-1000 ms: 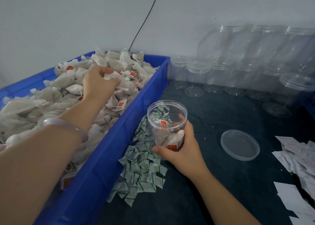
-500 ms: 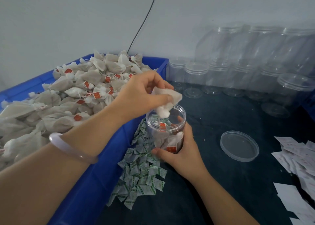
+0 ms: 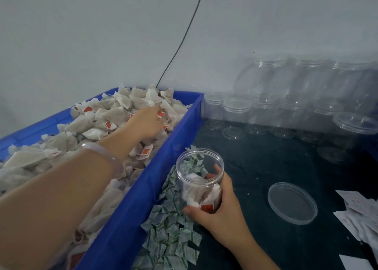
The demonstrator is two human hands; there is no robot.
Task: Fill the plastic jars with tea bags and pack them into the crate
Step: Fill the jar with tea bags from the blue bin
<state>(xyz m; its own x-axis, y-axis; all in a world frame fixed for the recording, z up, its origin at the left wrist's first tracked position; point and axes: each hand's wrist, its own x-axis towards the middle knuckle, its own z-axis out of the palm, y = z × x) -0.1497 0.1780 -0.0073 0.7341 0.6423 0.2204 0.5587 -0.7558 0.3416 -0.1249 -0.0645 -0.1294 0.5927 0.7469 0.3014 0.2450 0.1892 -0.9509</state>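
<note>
Flat, dim-ish diffuse light, cool cast, source not visible. Shadows soft and faint. Motion blur on left hand (image 3: 148,122) and on tea bags (image 3: 114,114) around it; right hand (image 3: 221,210) sharper. Small glints on empty jars (image 3: 286,110) beyond the grip, which blend into wall. Wide-angle bending at edges, forearms stretched

Bare dark table (image 3: 255,167) lies open between held jar (image 3: 199,179), loose lid (image 3: 292,203) and empty jars (image 3: 286,116).

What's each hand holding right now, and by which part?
Right hand grips the open plastic jar around its lower side wall. Left hand is down among the tea bags in the blue crate; whether it grips one cannot be told.
</note>
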